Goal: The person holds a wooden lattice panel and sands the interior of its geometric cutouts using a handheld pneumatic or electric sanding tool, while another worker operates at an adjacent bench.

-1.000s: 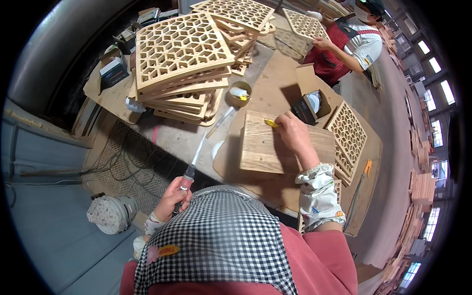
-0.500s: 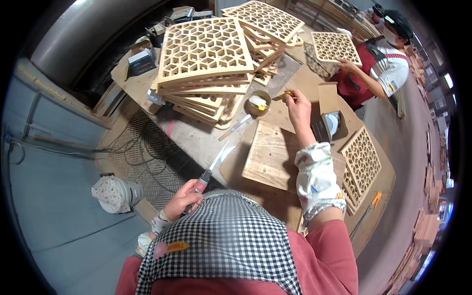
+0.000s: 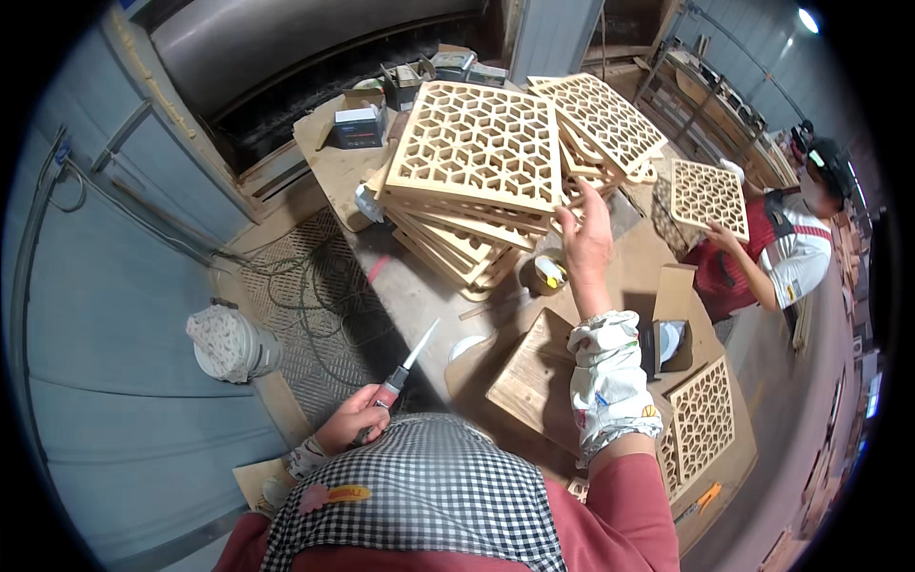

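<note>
In my left hand [image 3: 355, 419], near my apron, is a red-handled tool [image 3: 386, 393] with a dark collar and a long thin pale tip. The tip points up toward the table edge. My right hand [image 3: 588, 246] is raised with its fingers apart and nothing seen in them, by the right edge of a tall stack of wooden lattice panels [image 3: 472, 200]. Whether the fingers touch the stack I cannot tell. Just below that hand stands a small brownish tub [image 3: 531, 275] holding white and yellow things. A plain wooden block [image 3: 526, 372] lies nearer me, partly shaded and covered by my right sleeve.
At the right, a person [image 3: 734, 272] holds another lattice panel [image 3: 709, 164]. An open cardboard box [image 3: 674, 286], more lattice panels [image 3: 705, 419] and an orange cutter [image 3: 705, 498] lie on the table's right. Left on the floor are a white bucket [image 3: 255, 351] and dark hoses [image 3: 307, 286].
My right hand has let go of a small yellowish-brown item and moved up to the stack's edge, fingers spread. The view has shifted. My left hand still holds the red-handled tool.
</note>
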`<state>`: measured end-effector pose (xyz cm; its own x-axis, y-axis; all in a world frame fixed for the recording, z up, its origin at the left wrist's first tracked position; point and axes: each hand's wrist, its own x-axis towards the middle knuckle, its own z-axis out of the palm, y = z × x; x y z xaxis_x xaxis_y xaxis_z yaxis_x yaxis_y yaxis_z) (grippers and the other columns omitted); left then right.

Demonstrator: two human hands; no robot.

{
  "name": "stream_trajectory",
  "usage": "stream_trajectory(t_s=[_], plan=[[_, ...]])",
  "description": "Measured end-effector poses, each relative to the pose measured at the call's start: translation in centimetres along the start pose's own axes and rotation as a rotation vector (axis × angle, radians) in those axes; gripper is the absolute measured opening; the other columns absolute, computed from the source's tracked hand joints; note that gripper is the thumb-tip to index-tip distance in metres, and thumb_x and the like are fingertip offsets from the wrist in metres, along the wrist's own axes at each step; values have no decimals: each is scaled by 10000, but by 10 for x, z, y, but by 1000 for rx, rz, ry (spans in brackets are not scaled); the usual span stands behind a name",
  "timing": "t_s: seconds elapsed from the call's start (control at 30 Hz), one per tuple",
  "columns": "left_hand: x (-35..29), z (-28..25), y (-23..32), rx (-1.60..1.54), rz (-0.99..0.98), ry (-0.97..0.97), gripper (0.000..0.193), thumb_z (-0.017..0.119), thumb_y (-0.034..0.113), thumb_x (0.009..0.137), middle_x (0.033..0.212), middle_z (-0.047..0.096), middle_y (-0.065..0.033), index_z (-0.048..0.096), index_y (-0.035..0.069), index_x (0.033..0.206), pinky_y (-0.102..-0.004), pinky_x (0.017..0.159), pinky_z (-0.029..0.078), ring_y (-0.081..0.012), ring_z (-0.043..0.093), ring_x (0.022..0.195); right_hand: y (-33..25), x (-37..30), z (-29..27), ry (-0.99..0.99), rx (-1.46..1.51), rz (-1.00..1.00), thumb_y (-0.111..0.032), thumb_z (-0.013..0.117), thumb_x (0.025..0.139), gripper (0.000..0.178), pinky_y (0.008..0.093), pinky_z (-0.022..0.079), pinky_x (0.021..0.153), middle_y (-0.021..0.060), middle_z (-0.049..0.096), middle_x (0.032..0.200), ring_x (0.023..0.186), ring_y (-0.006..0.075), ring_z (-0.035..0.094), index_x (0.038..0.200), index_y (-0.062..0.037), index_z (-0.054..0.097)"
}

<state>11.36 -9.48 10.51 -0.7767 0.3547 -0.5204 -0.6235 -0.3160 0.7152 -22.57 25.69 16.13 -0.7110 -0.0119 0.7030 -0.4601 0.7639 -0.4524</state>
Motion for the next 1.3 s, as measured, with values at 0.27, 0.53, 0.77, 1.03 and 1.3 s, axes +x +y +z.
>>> stream_trajectory(t_s=[0.27,0.53,0.77,1.03,1.3], plan=[[6,-9,5,128,42,-65,350,561,139,1067,962,656,-64,498,23,1392,-236,752,477,-97,592,813,-38,5,49,-310,-255,-409,-253,804,851,691,556,361,1201,136,570,1475,1438,355,485,1479,-117,551],[19,-23,14,151,67,-130,399,550,195,1055,897,634,-58,507,14,1408,-239,709,446,-101,558,762,-42,-2,47,-151,-245,-313,-149,683,879,454,480,422,1129,123,619,1328,1303,352,566,1330,-132,629],[24,-6,30,256,-10,-135,687,625,478,964,843,589,-46,511,-3,1440,-242,706,403,-109,518,763,-124,-48,-50,74,-120,-314,-155,684,866,429,598,335,1226,134,661,1312,1408,378,528,1291,-90,676],[71,23,48,273,-109,-441,809,735,540,925,810,572,-52,440,23,1473,-254,619,473,-124,544,654,-109,-313,-268,337,-726,416,-243,839,858,776,582,335,1224,207,502,1520,1463,460,414,1508,-10,484],[117,54,57,292,-142,-603,834,696,586,954,773,564,-49,420,12,1493,-249,474,405,-115,503,533,-181,-574,-257,-229,-1091,1492,-235,914,743,905,587,369,1138,159,459,1531,1430,470,409,1534,-128,487]])
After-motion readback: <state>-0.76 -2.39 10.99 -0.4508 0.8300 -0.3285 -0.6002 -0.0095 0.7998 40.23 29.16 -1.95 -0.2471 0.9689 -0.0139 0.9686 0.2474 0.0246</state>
